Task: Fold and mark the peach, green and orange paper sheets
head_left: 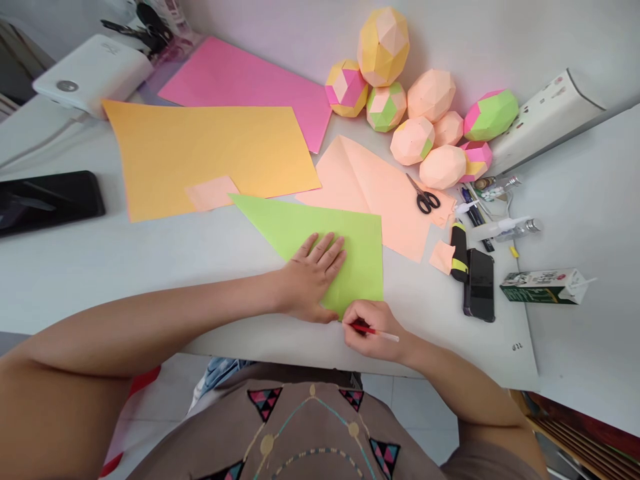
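Observation:
A green sheet of paper lies on the white table near its front edge, its left side slanting to a long point. My left hand rests flat on it with the fingers stretched out. At the sheet's lower corner, my right hand is closed around a slim red pen-like tool with a clear end. The tool's tip is hidden by my fingers. Behind the green sheet lie a peach sheet, an orange sheet and a pink sheet. Black scissors sit on the peach sheet.
Several faceted paper balls are piled at the back against the wall. On the right are a black-and-yellow cutter, a phone and a drink carton. A black phone and a white device lie left.

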Available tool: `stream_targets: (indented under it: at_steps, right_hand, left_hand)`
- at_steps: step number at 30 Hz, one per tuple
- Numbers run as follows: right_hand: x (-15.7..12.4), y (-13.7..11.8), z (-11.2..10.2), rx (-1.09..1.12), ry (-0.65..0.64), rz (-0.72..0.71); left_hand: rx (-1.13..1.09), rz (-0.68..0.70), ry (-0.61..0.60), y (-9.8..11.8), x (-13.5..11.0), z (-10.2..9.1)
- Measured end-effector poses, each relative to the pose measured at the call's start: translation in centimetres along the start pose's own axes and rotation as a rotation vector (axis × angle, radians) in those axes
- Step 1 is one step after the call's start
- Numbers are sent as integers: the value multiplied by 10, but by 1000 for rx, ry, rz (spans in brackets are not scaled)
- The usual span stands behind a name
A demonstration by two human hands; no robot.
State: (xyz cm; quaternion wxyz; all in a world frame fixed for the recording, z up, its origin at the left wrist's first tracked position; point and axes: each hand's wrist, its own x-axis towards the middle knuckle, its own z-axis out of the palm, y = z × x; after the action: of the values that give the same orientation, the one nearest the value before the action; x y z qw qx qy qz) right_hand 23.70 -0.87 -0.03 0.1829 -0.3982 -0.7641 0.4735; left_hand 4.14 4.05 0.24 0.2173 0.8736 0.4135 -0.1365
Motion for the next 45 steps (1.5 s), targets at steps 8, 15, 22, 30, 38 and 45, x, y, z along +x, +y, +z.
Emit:
stream_targets:
  at_steps: [8, 15, 22, 30, 38, 45]
  right_hand:
    - [1, -1, 0, -16, 9, -11]
    - [1, 0, 0, -13, 6, -6]
    - [1, -1, -1, -11, 0, -8]
    - [1, 0, -1, 31, -5, 29]
    - [17, 23, -27, 330, 352, 59]
    - [31, 48, -59, 239, 624, 57]
  left_hand:
    - [-8, 6, 14, -1, 0, 1]
    - [-2, 1, 2, 0, 0, -1]
    - [-8, 0, -8, 0, 0, -3]
    - [-2, 3, 25, 0, 0, 0]
    - [-12, 17, 55, -1, 1, 4]
    - [-16, 28, 18, 2, -3, -4]
